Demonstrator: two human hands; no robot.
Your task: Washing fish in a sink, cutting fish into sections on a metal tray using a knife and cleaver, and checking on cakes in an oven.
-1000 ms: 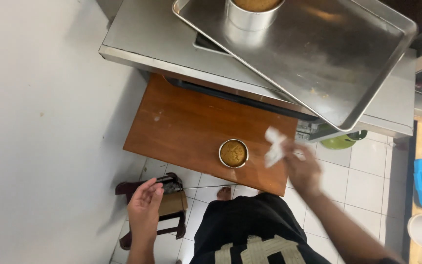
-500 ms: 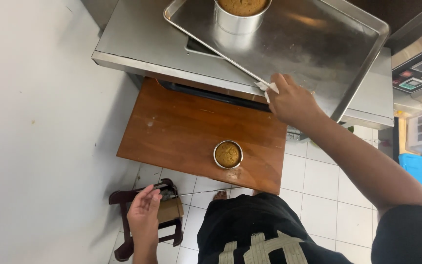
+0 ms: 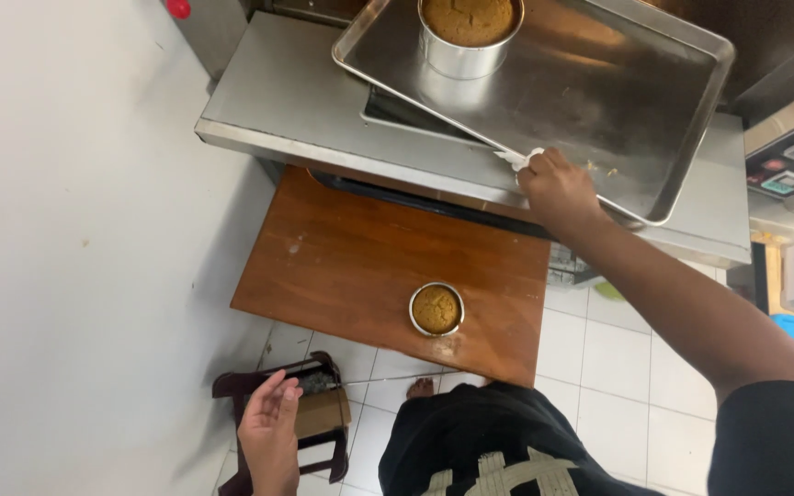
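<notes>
Right hand (image 3: 558,188): fingers clenched on crumpled white cloth (image 3: 518,160), mostly hidden, pinching rim of rectangular shiny steel baking tray (image 3: 599,101). Tray's far edge cut off; bears round tin of brown cake (image 3: 469,28). Left hand (image 3: 270,427): fingers loosely spread, empty, wrist cropped. Second cake tin (image 3: 436,309) on smooth wooden table (image 3: 360,266).

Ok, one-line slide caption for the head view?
Right hand grips the steel baking tray edge through a white cloth; left hand hangs open.

Small rectangular screen (image 3: 786,181) on grey device at right edge, brown cardboard box (image 3: 321,412) on floor
</notes>
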